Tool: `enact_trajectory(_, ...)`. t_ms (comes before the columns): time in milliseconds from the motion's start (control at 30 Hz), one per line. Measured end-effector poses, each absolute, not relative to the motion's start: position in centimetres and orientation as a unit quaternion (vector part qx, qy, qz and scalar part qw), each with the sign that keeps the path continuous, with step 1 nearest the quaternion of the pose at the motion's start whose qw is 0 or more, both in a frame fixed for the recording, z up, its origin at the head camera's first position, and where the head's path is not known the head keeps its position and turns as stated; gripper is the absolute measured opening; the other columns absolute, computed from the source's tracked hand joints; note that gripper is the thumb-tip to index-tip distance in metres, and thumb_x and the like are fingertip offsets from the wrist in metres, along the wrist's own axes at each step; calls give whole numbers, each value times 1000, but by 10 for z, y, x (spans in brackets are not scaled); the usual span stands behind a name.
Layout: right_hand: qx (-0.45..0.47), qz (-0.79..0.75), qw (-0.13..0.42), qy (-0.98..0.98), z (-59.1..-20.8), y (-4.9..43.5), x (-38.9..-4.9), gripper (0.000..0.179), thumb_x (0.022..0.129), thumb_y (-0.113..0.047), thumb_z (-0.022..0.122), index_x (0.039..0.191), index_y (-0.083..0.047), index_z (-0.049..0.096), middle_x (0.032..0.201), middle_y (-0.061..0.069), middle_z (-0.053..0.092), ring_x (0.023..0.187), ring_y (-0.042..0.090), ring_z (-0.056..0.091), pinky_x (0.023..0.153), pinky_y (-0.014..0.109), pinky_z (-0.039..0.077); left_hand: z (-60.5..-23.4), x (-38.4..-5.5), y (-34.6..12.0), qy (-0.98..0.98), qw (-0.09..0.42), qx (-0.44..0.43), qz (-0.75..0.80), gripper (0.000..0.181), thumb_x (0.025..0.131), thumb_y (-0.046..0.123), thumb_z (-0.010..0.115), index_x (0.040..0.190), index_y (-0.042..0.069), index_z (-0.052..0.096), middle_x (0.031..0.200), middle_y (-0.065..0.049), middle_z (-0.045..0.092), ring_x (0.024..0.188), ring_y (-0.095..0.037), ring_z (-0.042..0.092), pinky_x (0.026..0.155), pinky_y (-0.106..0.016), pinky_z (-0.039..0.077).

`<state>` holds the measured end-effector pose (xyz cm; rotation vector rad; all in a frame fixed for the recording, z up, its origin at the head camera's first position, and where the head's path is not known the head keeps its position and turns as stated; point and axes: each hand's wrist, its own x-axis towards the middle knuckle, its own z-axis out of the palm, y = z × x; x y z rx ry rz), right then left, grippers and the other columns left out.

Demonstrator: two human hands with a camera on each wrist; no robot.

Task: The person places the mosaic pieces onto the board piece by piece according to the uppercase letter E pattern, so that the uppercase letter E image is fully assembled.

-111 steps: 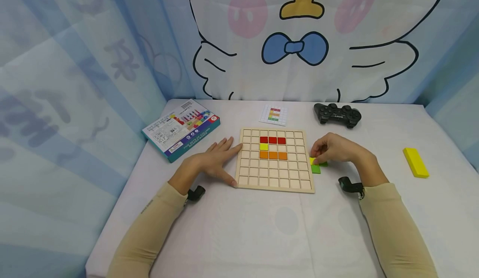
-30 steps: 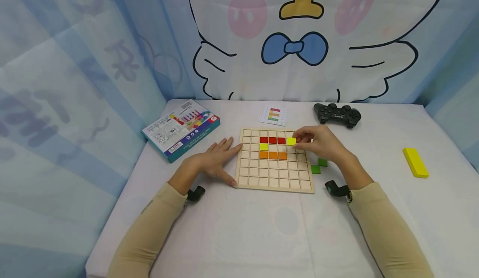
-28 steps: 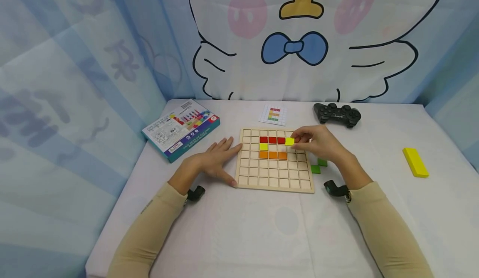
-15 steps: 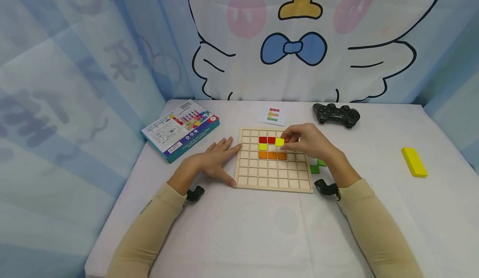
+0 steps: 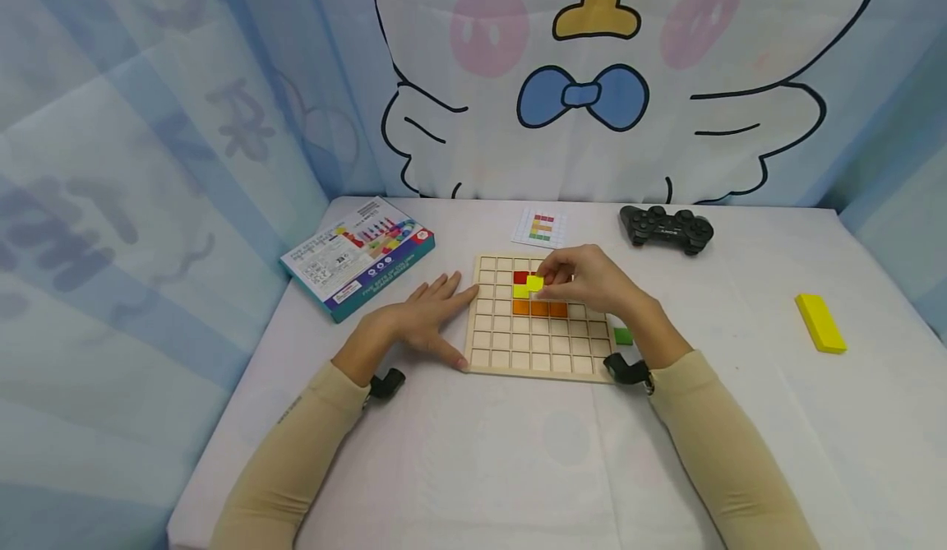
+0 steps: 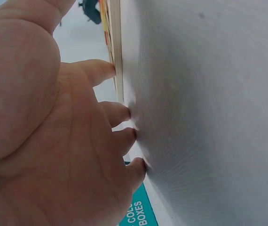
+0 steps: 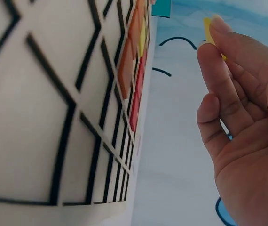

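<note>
A wooden grid board (image 5: 540, 361) lies in the middle of the table. My left hand (image 5: 425, 324) is spread flat at its left side, thumb and index fingertip at the edge; the left wrist view shows the fingertips on the cloth. Between thumb and fingers, my right hand (image 5: 592, 279) pinches a yellow square tile (image 5: 534, 284), held over the board's upper part. In the right wrist view that tile (image 7: 208, 30) is raised off the grid. Red tiles (image 5: 520, 277), partly hidden by the hand, another yellow tile (image 5: 520, 292) and a row of orange tiles (image 5: 540, 309) sit in the cells.
A green tile (image 5: 623, 336) lies just right of the board. Behind the board is a pattern card (image 5: 539, 227). A game box (image 5: 358, 258) lies back left, a black game controller (image 5: 667, 229) back right, and a yellow block (image 5: 821, 323) far right.
My right hand picked up the yellow tile from beside the board's right edge and carried it left over the red row. The left hand has stayed in place.
</note>
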<state>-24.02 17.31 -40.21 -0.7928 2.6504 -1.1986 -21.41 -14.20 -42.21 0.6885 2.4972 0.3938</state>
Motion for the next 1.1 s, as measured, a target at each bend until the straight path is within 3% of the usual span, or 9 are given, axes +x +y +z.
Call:
enact_trajectory(533, -270, -408, 104, 866, -419, 165, -236, 21, 84, -14, 88, 99, -10, 74, 89, 2, 71, 79, 21, 65, 69, 25, 57, -422, -214, -142, 921, 259, 251, 146, 128, 73, 66, 85, 169, 31, 7, 176, -9, -10, 163, -29, -14, 131, -53, -8)
enact_trajectory(767, -286, -410, 152, 852, -422, 164, -236, 23, 83, -12, 89, 99, -5, 74, 83, 5, 71, 74, 19, 63, 65, 22, 55, -422, -215, -142, 921, 262, 250, 142, 129, 73, 68, 85, 169, 31, 6, 176, -8, -11, 163, -29, -15, 131, -52, -9)
enact_trajectory(1100, -283, -366, 185, 867, -420, 159, -232, 20, 84, -15, 88, 98, -11, 75, 81, 1, 67, 76, 19, 61, 66, 25, 53, -421, -214, -140, 922, 263, 249, 139, 129, 73, 68, 85, 169, 31, 6, 176, -8, -12, 163, -29, -14, 131, -52, -8)
